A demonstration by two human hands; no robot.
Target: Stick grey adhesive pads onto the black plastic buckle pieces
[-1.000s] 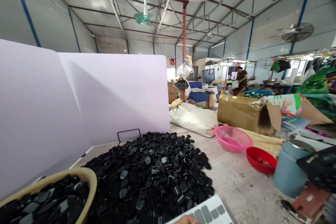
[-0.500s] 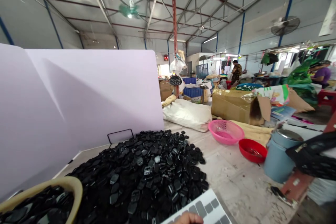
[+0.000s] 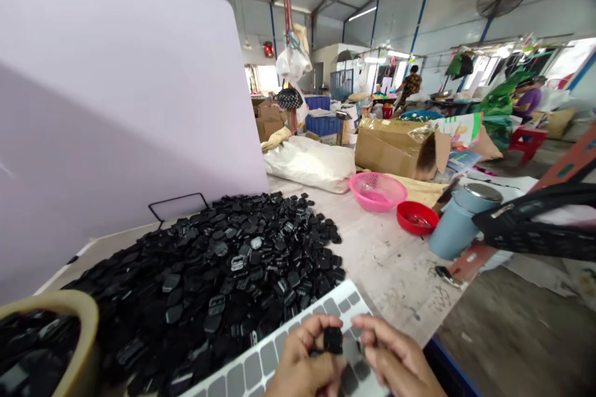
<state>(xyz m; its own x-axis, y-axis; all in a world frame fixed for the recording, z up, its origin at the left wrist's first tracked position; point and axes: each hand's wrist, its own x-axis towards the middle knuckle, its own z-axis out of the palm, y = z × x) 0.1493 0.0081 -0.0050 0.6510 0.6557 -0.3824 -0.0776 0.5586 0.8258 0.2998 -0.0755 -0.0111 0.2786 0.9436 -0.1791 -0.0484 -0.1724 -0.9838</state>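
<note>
My left hand (image 3: 305, 360) is closed around a small black plastic piece (image 3: 333, 340), pinched between thumb and fingers. My right hand (image 3: 400, 356) faces it a short way off, its fingers curled together; a small dark bit shows at the fingertips, too unclear to name. Both hands are above a white board (image 3: 349, 290) with rows of grey rounded shapes. Left of and beyond the board spreads a large heap of similar black plastic pieces (image 3: 200, 267), some with slots.
A cream-rimmed tub (image 3: 88, 329) of black pieces stands at the near left. A pale panel (image 3: 139, 105) rises behind the heap. Rightward are a pink basket (image 3: 377, 192), red bowl (image 3: 416, 218), blue-grey canister (image 3: 459, 223) and black bag (image 3: 535, 223). Two people are farther back.
My view has tilted down and shifted right. Both hands now show over the board, with a black piece in the left; earlier only part of one hand was visible at the board.
</note>
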